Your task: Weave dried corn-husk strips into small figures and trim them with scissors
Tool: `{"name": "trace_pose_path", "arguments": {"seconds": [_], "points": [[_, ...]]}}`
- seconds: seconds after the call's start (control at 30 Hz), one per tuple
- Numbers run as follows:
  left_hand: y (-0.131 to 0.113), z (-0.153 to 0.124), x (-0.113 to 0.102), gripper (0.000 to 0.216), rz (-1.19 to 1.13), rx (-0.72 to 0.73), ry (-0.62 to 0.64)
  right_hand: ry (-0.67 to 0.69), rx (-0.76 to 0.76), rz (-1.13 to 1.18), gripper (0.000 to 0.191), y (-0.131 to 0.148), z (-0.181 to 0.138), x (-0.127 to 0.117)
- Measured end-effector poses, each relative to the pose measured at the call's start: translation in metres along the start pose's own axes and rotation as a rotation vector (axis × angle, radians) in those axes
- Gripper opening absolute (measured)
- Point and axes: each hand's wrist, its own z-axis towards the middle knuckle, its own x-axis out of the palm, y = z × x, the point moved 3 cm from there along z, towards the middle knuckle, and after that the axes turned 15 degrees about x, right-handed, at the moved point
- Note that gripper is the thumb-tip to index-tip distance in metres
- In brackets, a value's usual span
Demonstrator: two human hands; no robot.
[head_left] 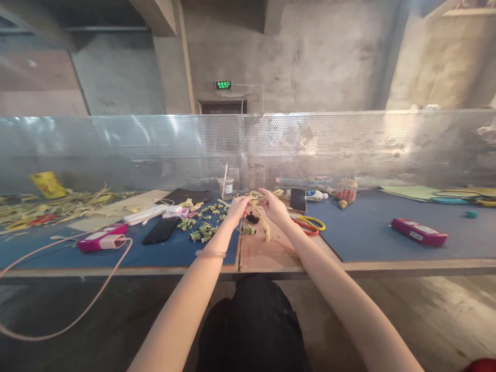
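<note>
My left hand (239, 208) is over the middle of the table, its fingers curled inward in a pinch. What sits between those fingertips is too small to make out. Opposite it, my right hand (274, 207) has its fingers bent, thumb and fingertips at a pale fibrous strip (265, 228) that hangs down toward the wooden board (258, 253). A small black object (252, 218) lies just below and between both hands. Several small green-and-cream leafy knots (203, 232) are spread left of my left hand. Scissors with red and yellow handles (310, 224) rest beside my right wrist.
To the left are a black phone (160, 230), a magenta box (101, 238) with a cable, and a heap of pale strips (23, 209). Behind stand a cup (226, 186), another phone (298, 200), a bottle (315, 195) and a jar (346, 190). Another magenta box (418, 232) lies right.
</note>
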Motion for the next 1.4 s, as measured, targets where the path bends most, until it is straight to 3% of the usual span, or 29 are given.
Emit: {"name": "trace_pose_path", "arguments": {"seconds": [0.1, 0.2, 0.3, 0.5, 0.93, 1.23, 1.4], "points": [[-0.009, 0.002, -0.002, 0.026, 0.085, 0.181, -0.009, 0.005, -0.012, 0.013, 0.050, 0.001, -0.001, -0.002], [-0.011, 0.002, 0.002, 0.028, 0.159, 0.256, 0.134, -0.029, -0.035, 0.025, 0.048, 0.002, -0.002, -0.004], [-0.007, 0.001, 0.004, 0.026, 0.187, 0.273, 0.209, -0.041, -0.054, 0.066, 0.044, 0.002, -0.002, -0.004], [0.000, 0.005, 0.001, 0.023, 0.221, 0.281, 0.150, -0.032, 0.014, 0.180, 0.025, -0.003, 0.003, 0.000], [-0.008, 0.003, 0.002, 0.026, 0.328, 0.290, 0.174, -0.124, -0.102, 0.143, 0.008, -0.002, 0.003, -0.002], [0.002, 0.007, 0.001, 0.021, 0.055, 0.088, 0.008, -0.170, -0.131, 0.022, 0.015, 0.005, 0.001, 0.001], [0.009, 0.010, -0.006, 0.021, -0.079, 0.074, -0.132, -0.131, -0.148, -0.021, 0.015, 0.006, -0.001, 0.001]]}}
